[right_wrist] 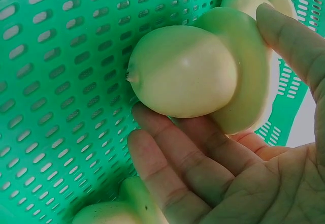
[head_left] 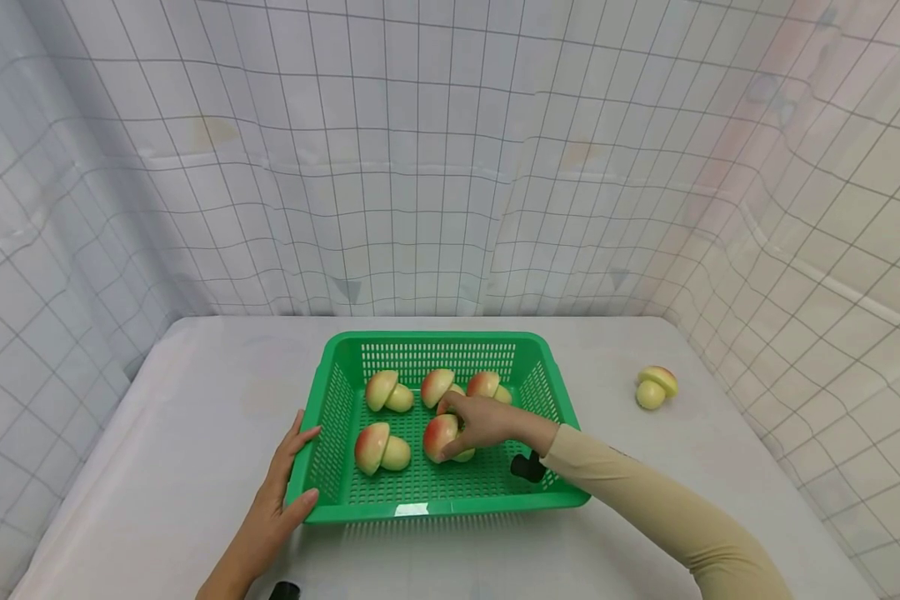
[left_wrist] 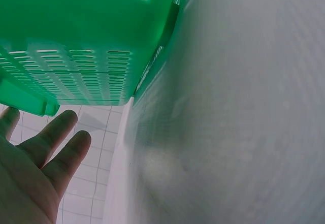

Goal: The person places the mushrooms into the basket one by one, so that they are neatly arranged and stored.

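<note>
A green plastic basket [head_left: 450,507] sits on the white table with several toy mushrooms inside, their red-and-cream caps lying on their sides. My right hand [head_left: 480,421] reaches over the basket's right side and holds the front middle mushroom [head_left: 437,435] by its cap. Seen from the right wrist, the thumb lies on the edge of the cap and fingers curl under the mushroom [right_wrist: 185,74]. At the basket's left rim, my left hand [head_left: 273,500] rests with fingers spread, touching the rim. Its fingers [left_wrist: 56,130] look straight in the left wrist view.
Another mushroom [head_left: 654,387] lies on the table to the right of the basket. Inside, one mushroom [head_left: 381,448] is at front left; a back row includes a mushroom [head_left: 388,392] at left. White grid-patterned curtains [head_left: 420,167] stand behind and at both sides.
</note>
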Available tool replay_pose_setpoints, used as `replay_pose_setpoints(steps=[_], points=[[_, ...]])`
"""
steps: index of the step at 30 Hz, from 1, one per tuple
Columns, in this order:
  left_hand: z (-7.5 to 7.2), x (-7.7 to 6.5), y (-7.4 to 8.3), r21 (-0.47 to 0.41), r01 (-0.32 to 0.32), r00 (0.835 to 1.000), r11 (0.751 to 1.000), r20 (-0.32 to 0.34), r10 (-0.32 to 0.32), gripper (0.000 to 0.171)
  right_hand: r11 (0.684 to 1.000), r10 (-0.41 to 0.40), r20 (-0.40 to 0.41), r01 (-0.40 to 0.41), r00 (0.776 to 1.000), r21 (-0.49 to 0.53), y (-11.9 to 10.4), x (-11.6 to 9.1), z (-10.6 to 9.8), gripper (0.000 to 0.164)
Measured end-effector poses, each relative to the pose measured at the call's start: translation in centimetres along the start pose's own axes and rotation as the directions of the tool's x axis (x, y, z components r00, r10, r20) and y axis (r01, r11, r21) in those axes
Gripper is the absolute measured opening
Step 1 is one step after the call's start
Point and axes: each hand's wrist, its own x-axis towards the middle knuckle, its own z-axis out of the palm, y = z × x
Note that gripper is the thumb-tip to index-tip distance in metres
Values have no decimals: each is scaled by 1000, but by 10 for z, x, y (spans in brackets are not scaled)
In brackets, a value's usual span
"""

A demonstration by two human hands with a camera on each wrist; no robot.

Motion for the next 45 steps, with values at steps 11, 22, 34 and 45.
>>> replay_pose_setpoints(steps=[11,22,34,45], points=[[0,0,0,9,-3,1000,1000,-2,3,67,1000,10,13,-11,1000,22,-2,-1,-1,56],[-1,0,0,18,-5,1000,1000,0,5,68,999,49,16,-49,999,11,-2,-1,0,61],[0,-1,2,33,18,1000,999,-14,-18,68,997,56,-7,-57,998,-48,-2,-17,-25,67],[0,0,2,31,7,1000,999,-10,-7,68,997,69,-426,-54,902,49,27,-72,-87,41]])
